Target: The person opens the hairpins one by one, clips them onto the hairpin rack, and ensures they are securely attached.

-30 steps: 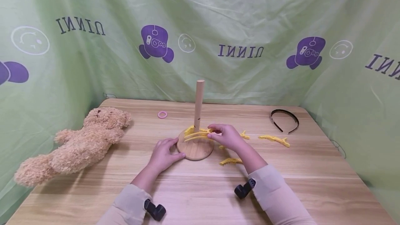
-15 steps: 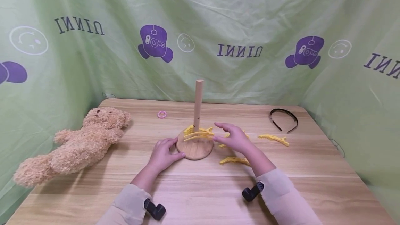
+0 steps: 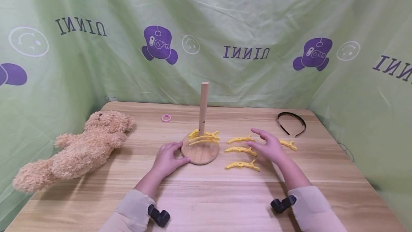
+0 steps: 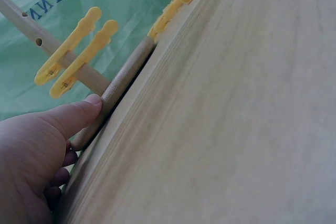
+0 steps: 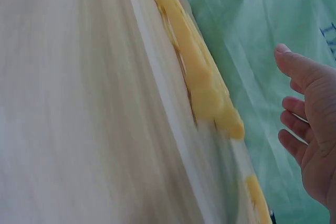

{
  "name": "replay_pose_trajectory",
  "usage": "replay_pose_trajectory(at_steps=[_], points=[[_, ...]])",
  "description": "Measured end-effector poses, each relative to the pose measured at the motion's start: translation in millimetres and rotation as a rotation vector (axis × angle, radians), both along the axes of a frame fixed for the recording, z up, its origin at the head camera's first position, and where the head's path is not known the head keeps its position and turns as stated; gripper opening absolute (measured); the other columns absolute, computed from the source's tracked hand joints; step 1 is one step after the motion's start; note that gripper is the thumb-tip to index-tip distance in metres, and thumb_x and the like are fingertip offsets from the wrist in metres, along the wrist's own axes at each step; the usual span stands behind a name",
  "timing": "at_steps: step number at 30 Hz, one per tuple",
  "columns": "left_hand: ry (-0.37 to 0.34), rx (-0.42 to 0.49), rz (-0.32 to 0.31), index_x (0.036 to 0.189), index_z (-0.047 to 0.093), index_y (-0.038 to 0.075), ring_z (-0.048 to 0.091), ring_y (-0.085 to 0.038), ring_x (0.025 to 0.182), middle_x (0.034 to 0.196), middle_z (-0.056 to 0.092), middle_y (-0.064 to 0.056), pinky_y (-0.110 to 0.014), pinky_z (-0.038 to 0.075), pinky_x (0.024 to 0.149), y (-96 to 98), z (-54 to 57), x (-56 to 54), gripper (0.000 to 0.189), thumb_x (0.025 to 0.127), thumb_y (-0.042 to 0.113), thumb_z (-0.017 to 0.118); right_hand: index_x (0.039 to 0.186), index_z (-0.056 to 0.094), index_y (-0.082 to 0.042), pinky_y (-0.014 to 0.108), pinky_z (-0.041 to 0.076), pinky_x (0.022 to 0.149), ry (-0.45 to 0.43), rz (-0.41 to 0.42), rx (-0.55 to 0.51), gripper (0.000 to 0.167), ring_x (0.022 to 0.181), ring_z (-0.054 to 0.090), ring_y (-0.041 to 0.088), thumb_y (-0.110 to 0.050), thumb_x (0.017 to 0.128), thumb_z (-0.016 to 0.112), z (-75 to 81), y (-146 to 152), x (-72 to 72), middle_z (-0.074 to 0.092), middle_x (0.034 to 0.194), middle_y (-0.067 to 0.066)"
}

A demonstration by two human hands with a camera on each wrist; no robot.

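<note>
A wooden stand has a round base (image 3: 200,155) and an upright post (image 3: 204,106). My left hand (image 3: 167,161) grips the base's left edge, thumb on the rim and fingers curled at its side. Yellow hair clips (image 4: 86,59) are clamped across the low part of the post, one above another. My right hand (image 3: 267,146) holds nothing; its thumb and fingers are spread apart over the right side of the table. Beside it lie several loose yellow hair clips, one nearest the front (image 3: 242,165), one in the middle (image 3: 240,149), and another (image 3: 288,144) partly hidden behind the hand.
A fluffy brown teddy bear (image 3: 83,146) lies along the table's left side. Toward the back are a pink ring (image 3: 166,118) and, at right, a black headband (image 3: 294,118). Green printed cloth (image 3: 206,28) hangs around the wooden table (image 3: 199,203).
My right hand has let go of a yellow hair clip, which stays on the post, and has moved right over the loose clips. My left hand has kept its grip on the base.
</note>
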State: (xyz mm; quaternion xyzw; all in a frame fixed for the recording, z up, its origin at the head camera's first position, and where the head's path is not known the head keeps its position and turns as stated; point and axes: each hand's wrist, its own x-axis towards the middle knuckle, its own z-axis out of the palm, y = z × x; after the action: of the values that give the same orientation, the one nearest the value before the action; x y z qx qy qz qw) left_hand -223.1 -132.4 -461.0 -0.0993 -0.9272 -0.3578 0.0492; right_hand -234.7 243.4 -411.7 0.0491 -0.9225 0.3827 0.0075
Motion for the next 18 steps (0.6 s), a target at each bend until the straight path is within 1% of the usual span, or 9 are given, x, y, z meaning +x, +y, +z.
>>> replay_pose_trajectory(at_steps=[4,8,11,14,16,18], points=[[0.003,0.003,0.001,0.133,0.058,0.001,0.048,-0.038,0.126,0.131,0.061,-0.018,-0.053,0.036,0.109,0.1,0.2,0.1,0.071,0.076,0.037,0.081,0.146,0.046,-0.011,0.064,0.035,0.108,0.019,-0.061,0.017,0.066,0.135,0.038,0.051,-0.039,0.090,0.069,-3.8,23.3,2.0,0.039,0.151,0.026],[0.007,0.003,0.000,0.133,0.059,0.001,0.048,-0.038,0.125,0.130,0.062,-0.018,-0.053,0.036,0.108,0.1,-0.1,0.2,0.071,0.076,0.037,0.081,0.145,0.044,-0.006,0.066,0.029,0.111,0.030,-0.107,0.008,0.067,0.136,0.034,0.053,-0.036,0.091,0.069,-4.9,42.5,4.5,0.037,0.151,0.029],[0.012,0.003,0.000,0.133,0.059,0.001,0.048,-0.038,0.125,0.130,0.062,-0.018,-0.053,0.036,0.108,0.2,-0.4,0.3,0.071,0.076,0.037,0.081,0.148,0.040,-0.008,0.067,0.021,0.114,-0.019,-0.159,-0.066,0.072,0.142,0.024,0.052,-0.038,0.090,0.069,-7.0,56.2,7.1,0.028,0.156,0.028],[0.018,0.002,0.000,0.132,0.059,0.001,0.049,-0.038,0.125,0.129,0.062,-0.017,-0.053,0.037,0.108,0.1,-0.8,0.3,0.070,0.076,0.037,0.081,0.151,0.036,-0.010,0.068,0.017,0.114,-0.062,-0.204,-0.100,0.076,0.144,0.017,0.053,-0.041,0.090,0.069,-10.8,70.5,9.3,0.021,0.158,0.028],[0.023,0.000,-0.001,0.132,0.059,0.000,0.049,-0.038,0.125,0.129,0.062,-0.017,-0.053,0.037,0.108,0.2,-1.0,0.3,0.070,0.076,0.037,0.081,0.151,0.036,-0.009,0.069,0.018,0.114,-0.049,-0.215,-0.075,0.075,0.143,0.020,0.054,-0.041,0.091,0.068,-13.7,79.5,9.9,0.023,0.157,0.031],[0.026,-0.003,-0.001,0.132,0.059,0.000,0.049,-0.038,0.124,0.129,0.063,-0.018,-0.052,0.037,0.107,0.1,-1.2,0.3,0.070,0.077,0.037,0.081,0.148,0.039,-0.005,0.069,0.022,0.112,-0.003,-0.205,-0.003,0.071,0.139,0.026,0.056,-0.038,0.092,0.066,-16.8,88.1,9.6,0.028,0.152,0.035]])
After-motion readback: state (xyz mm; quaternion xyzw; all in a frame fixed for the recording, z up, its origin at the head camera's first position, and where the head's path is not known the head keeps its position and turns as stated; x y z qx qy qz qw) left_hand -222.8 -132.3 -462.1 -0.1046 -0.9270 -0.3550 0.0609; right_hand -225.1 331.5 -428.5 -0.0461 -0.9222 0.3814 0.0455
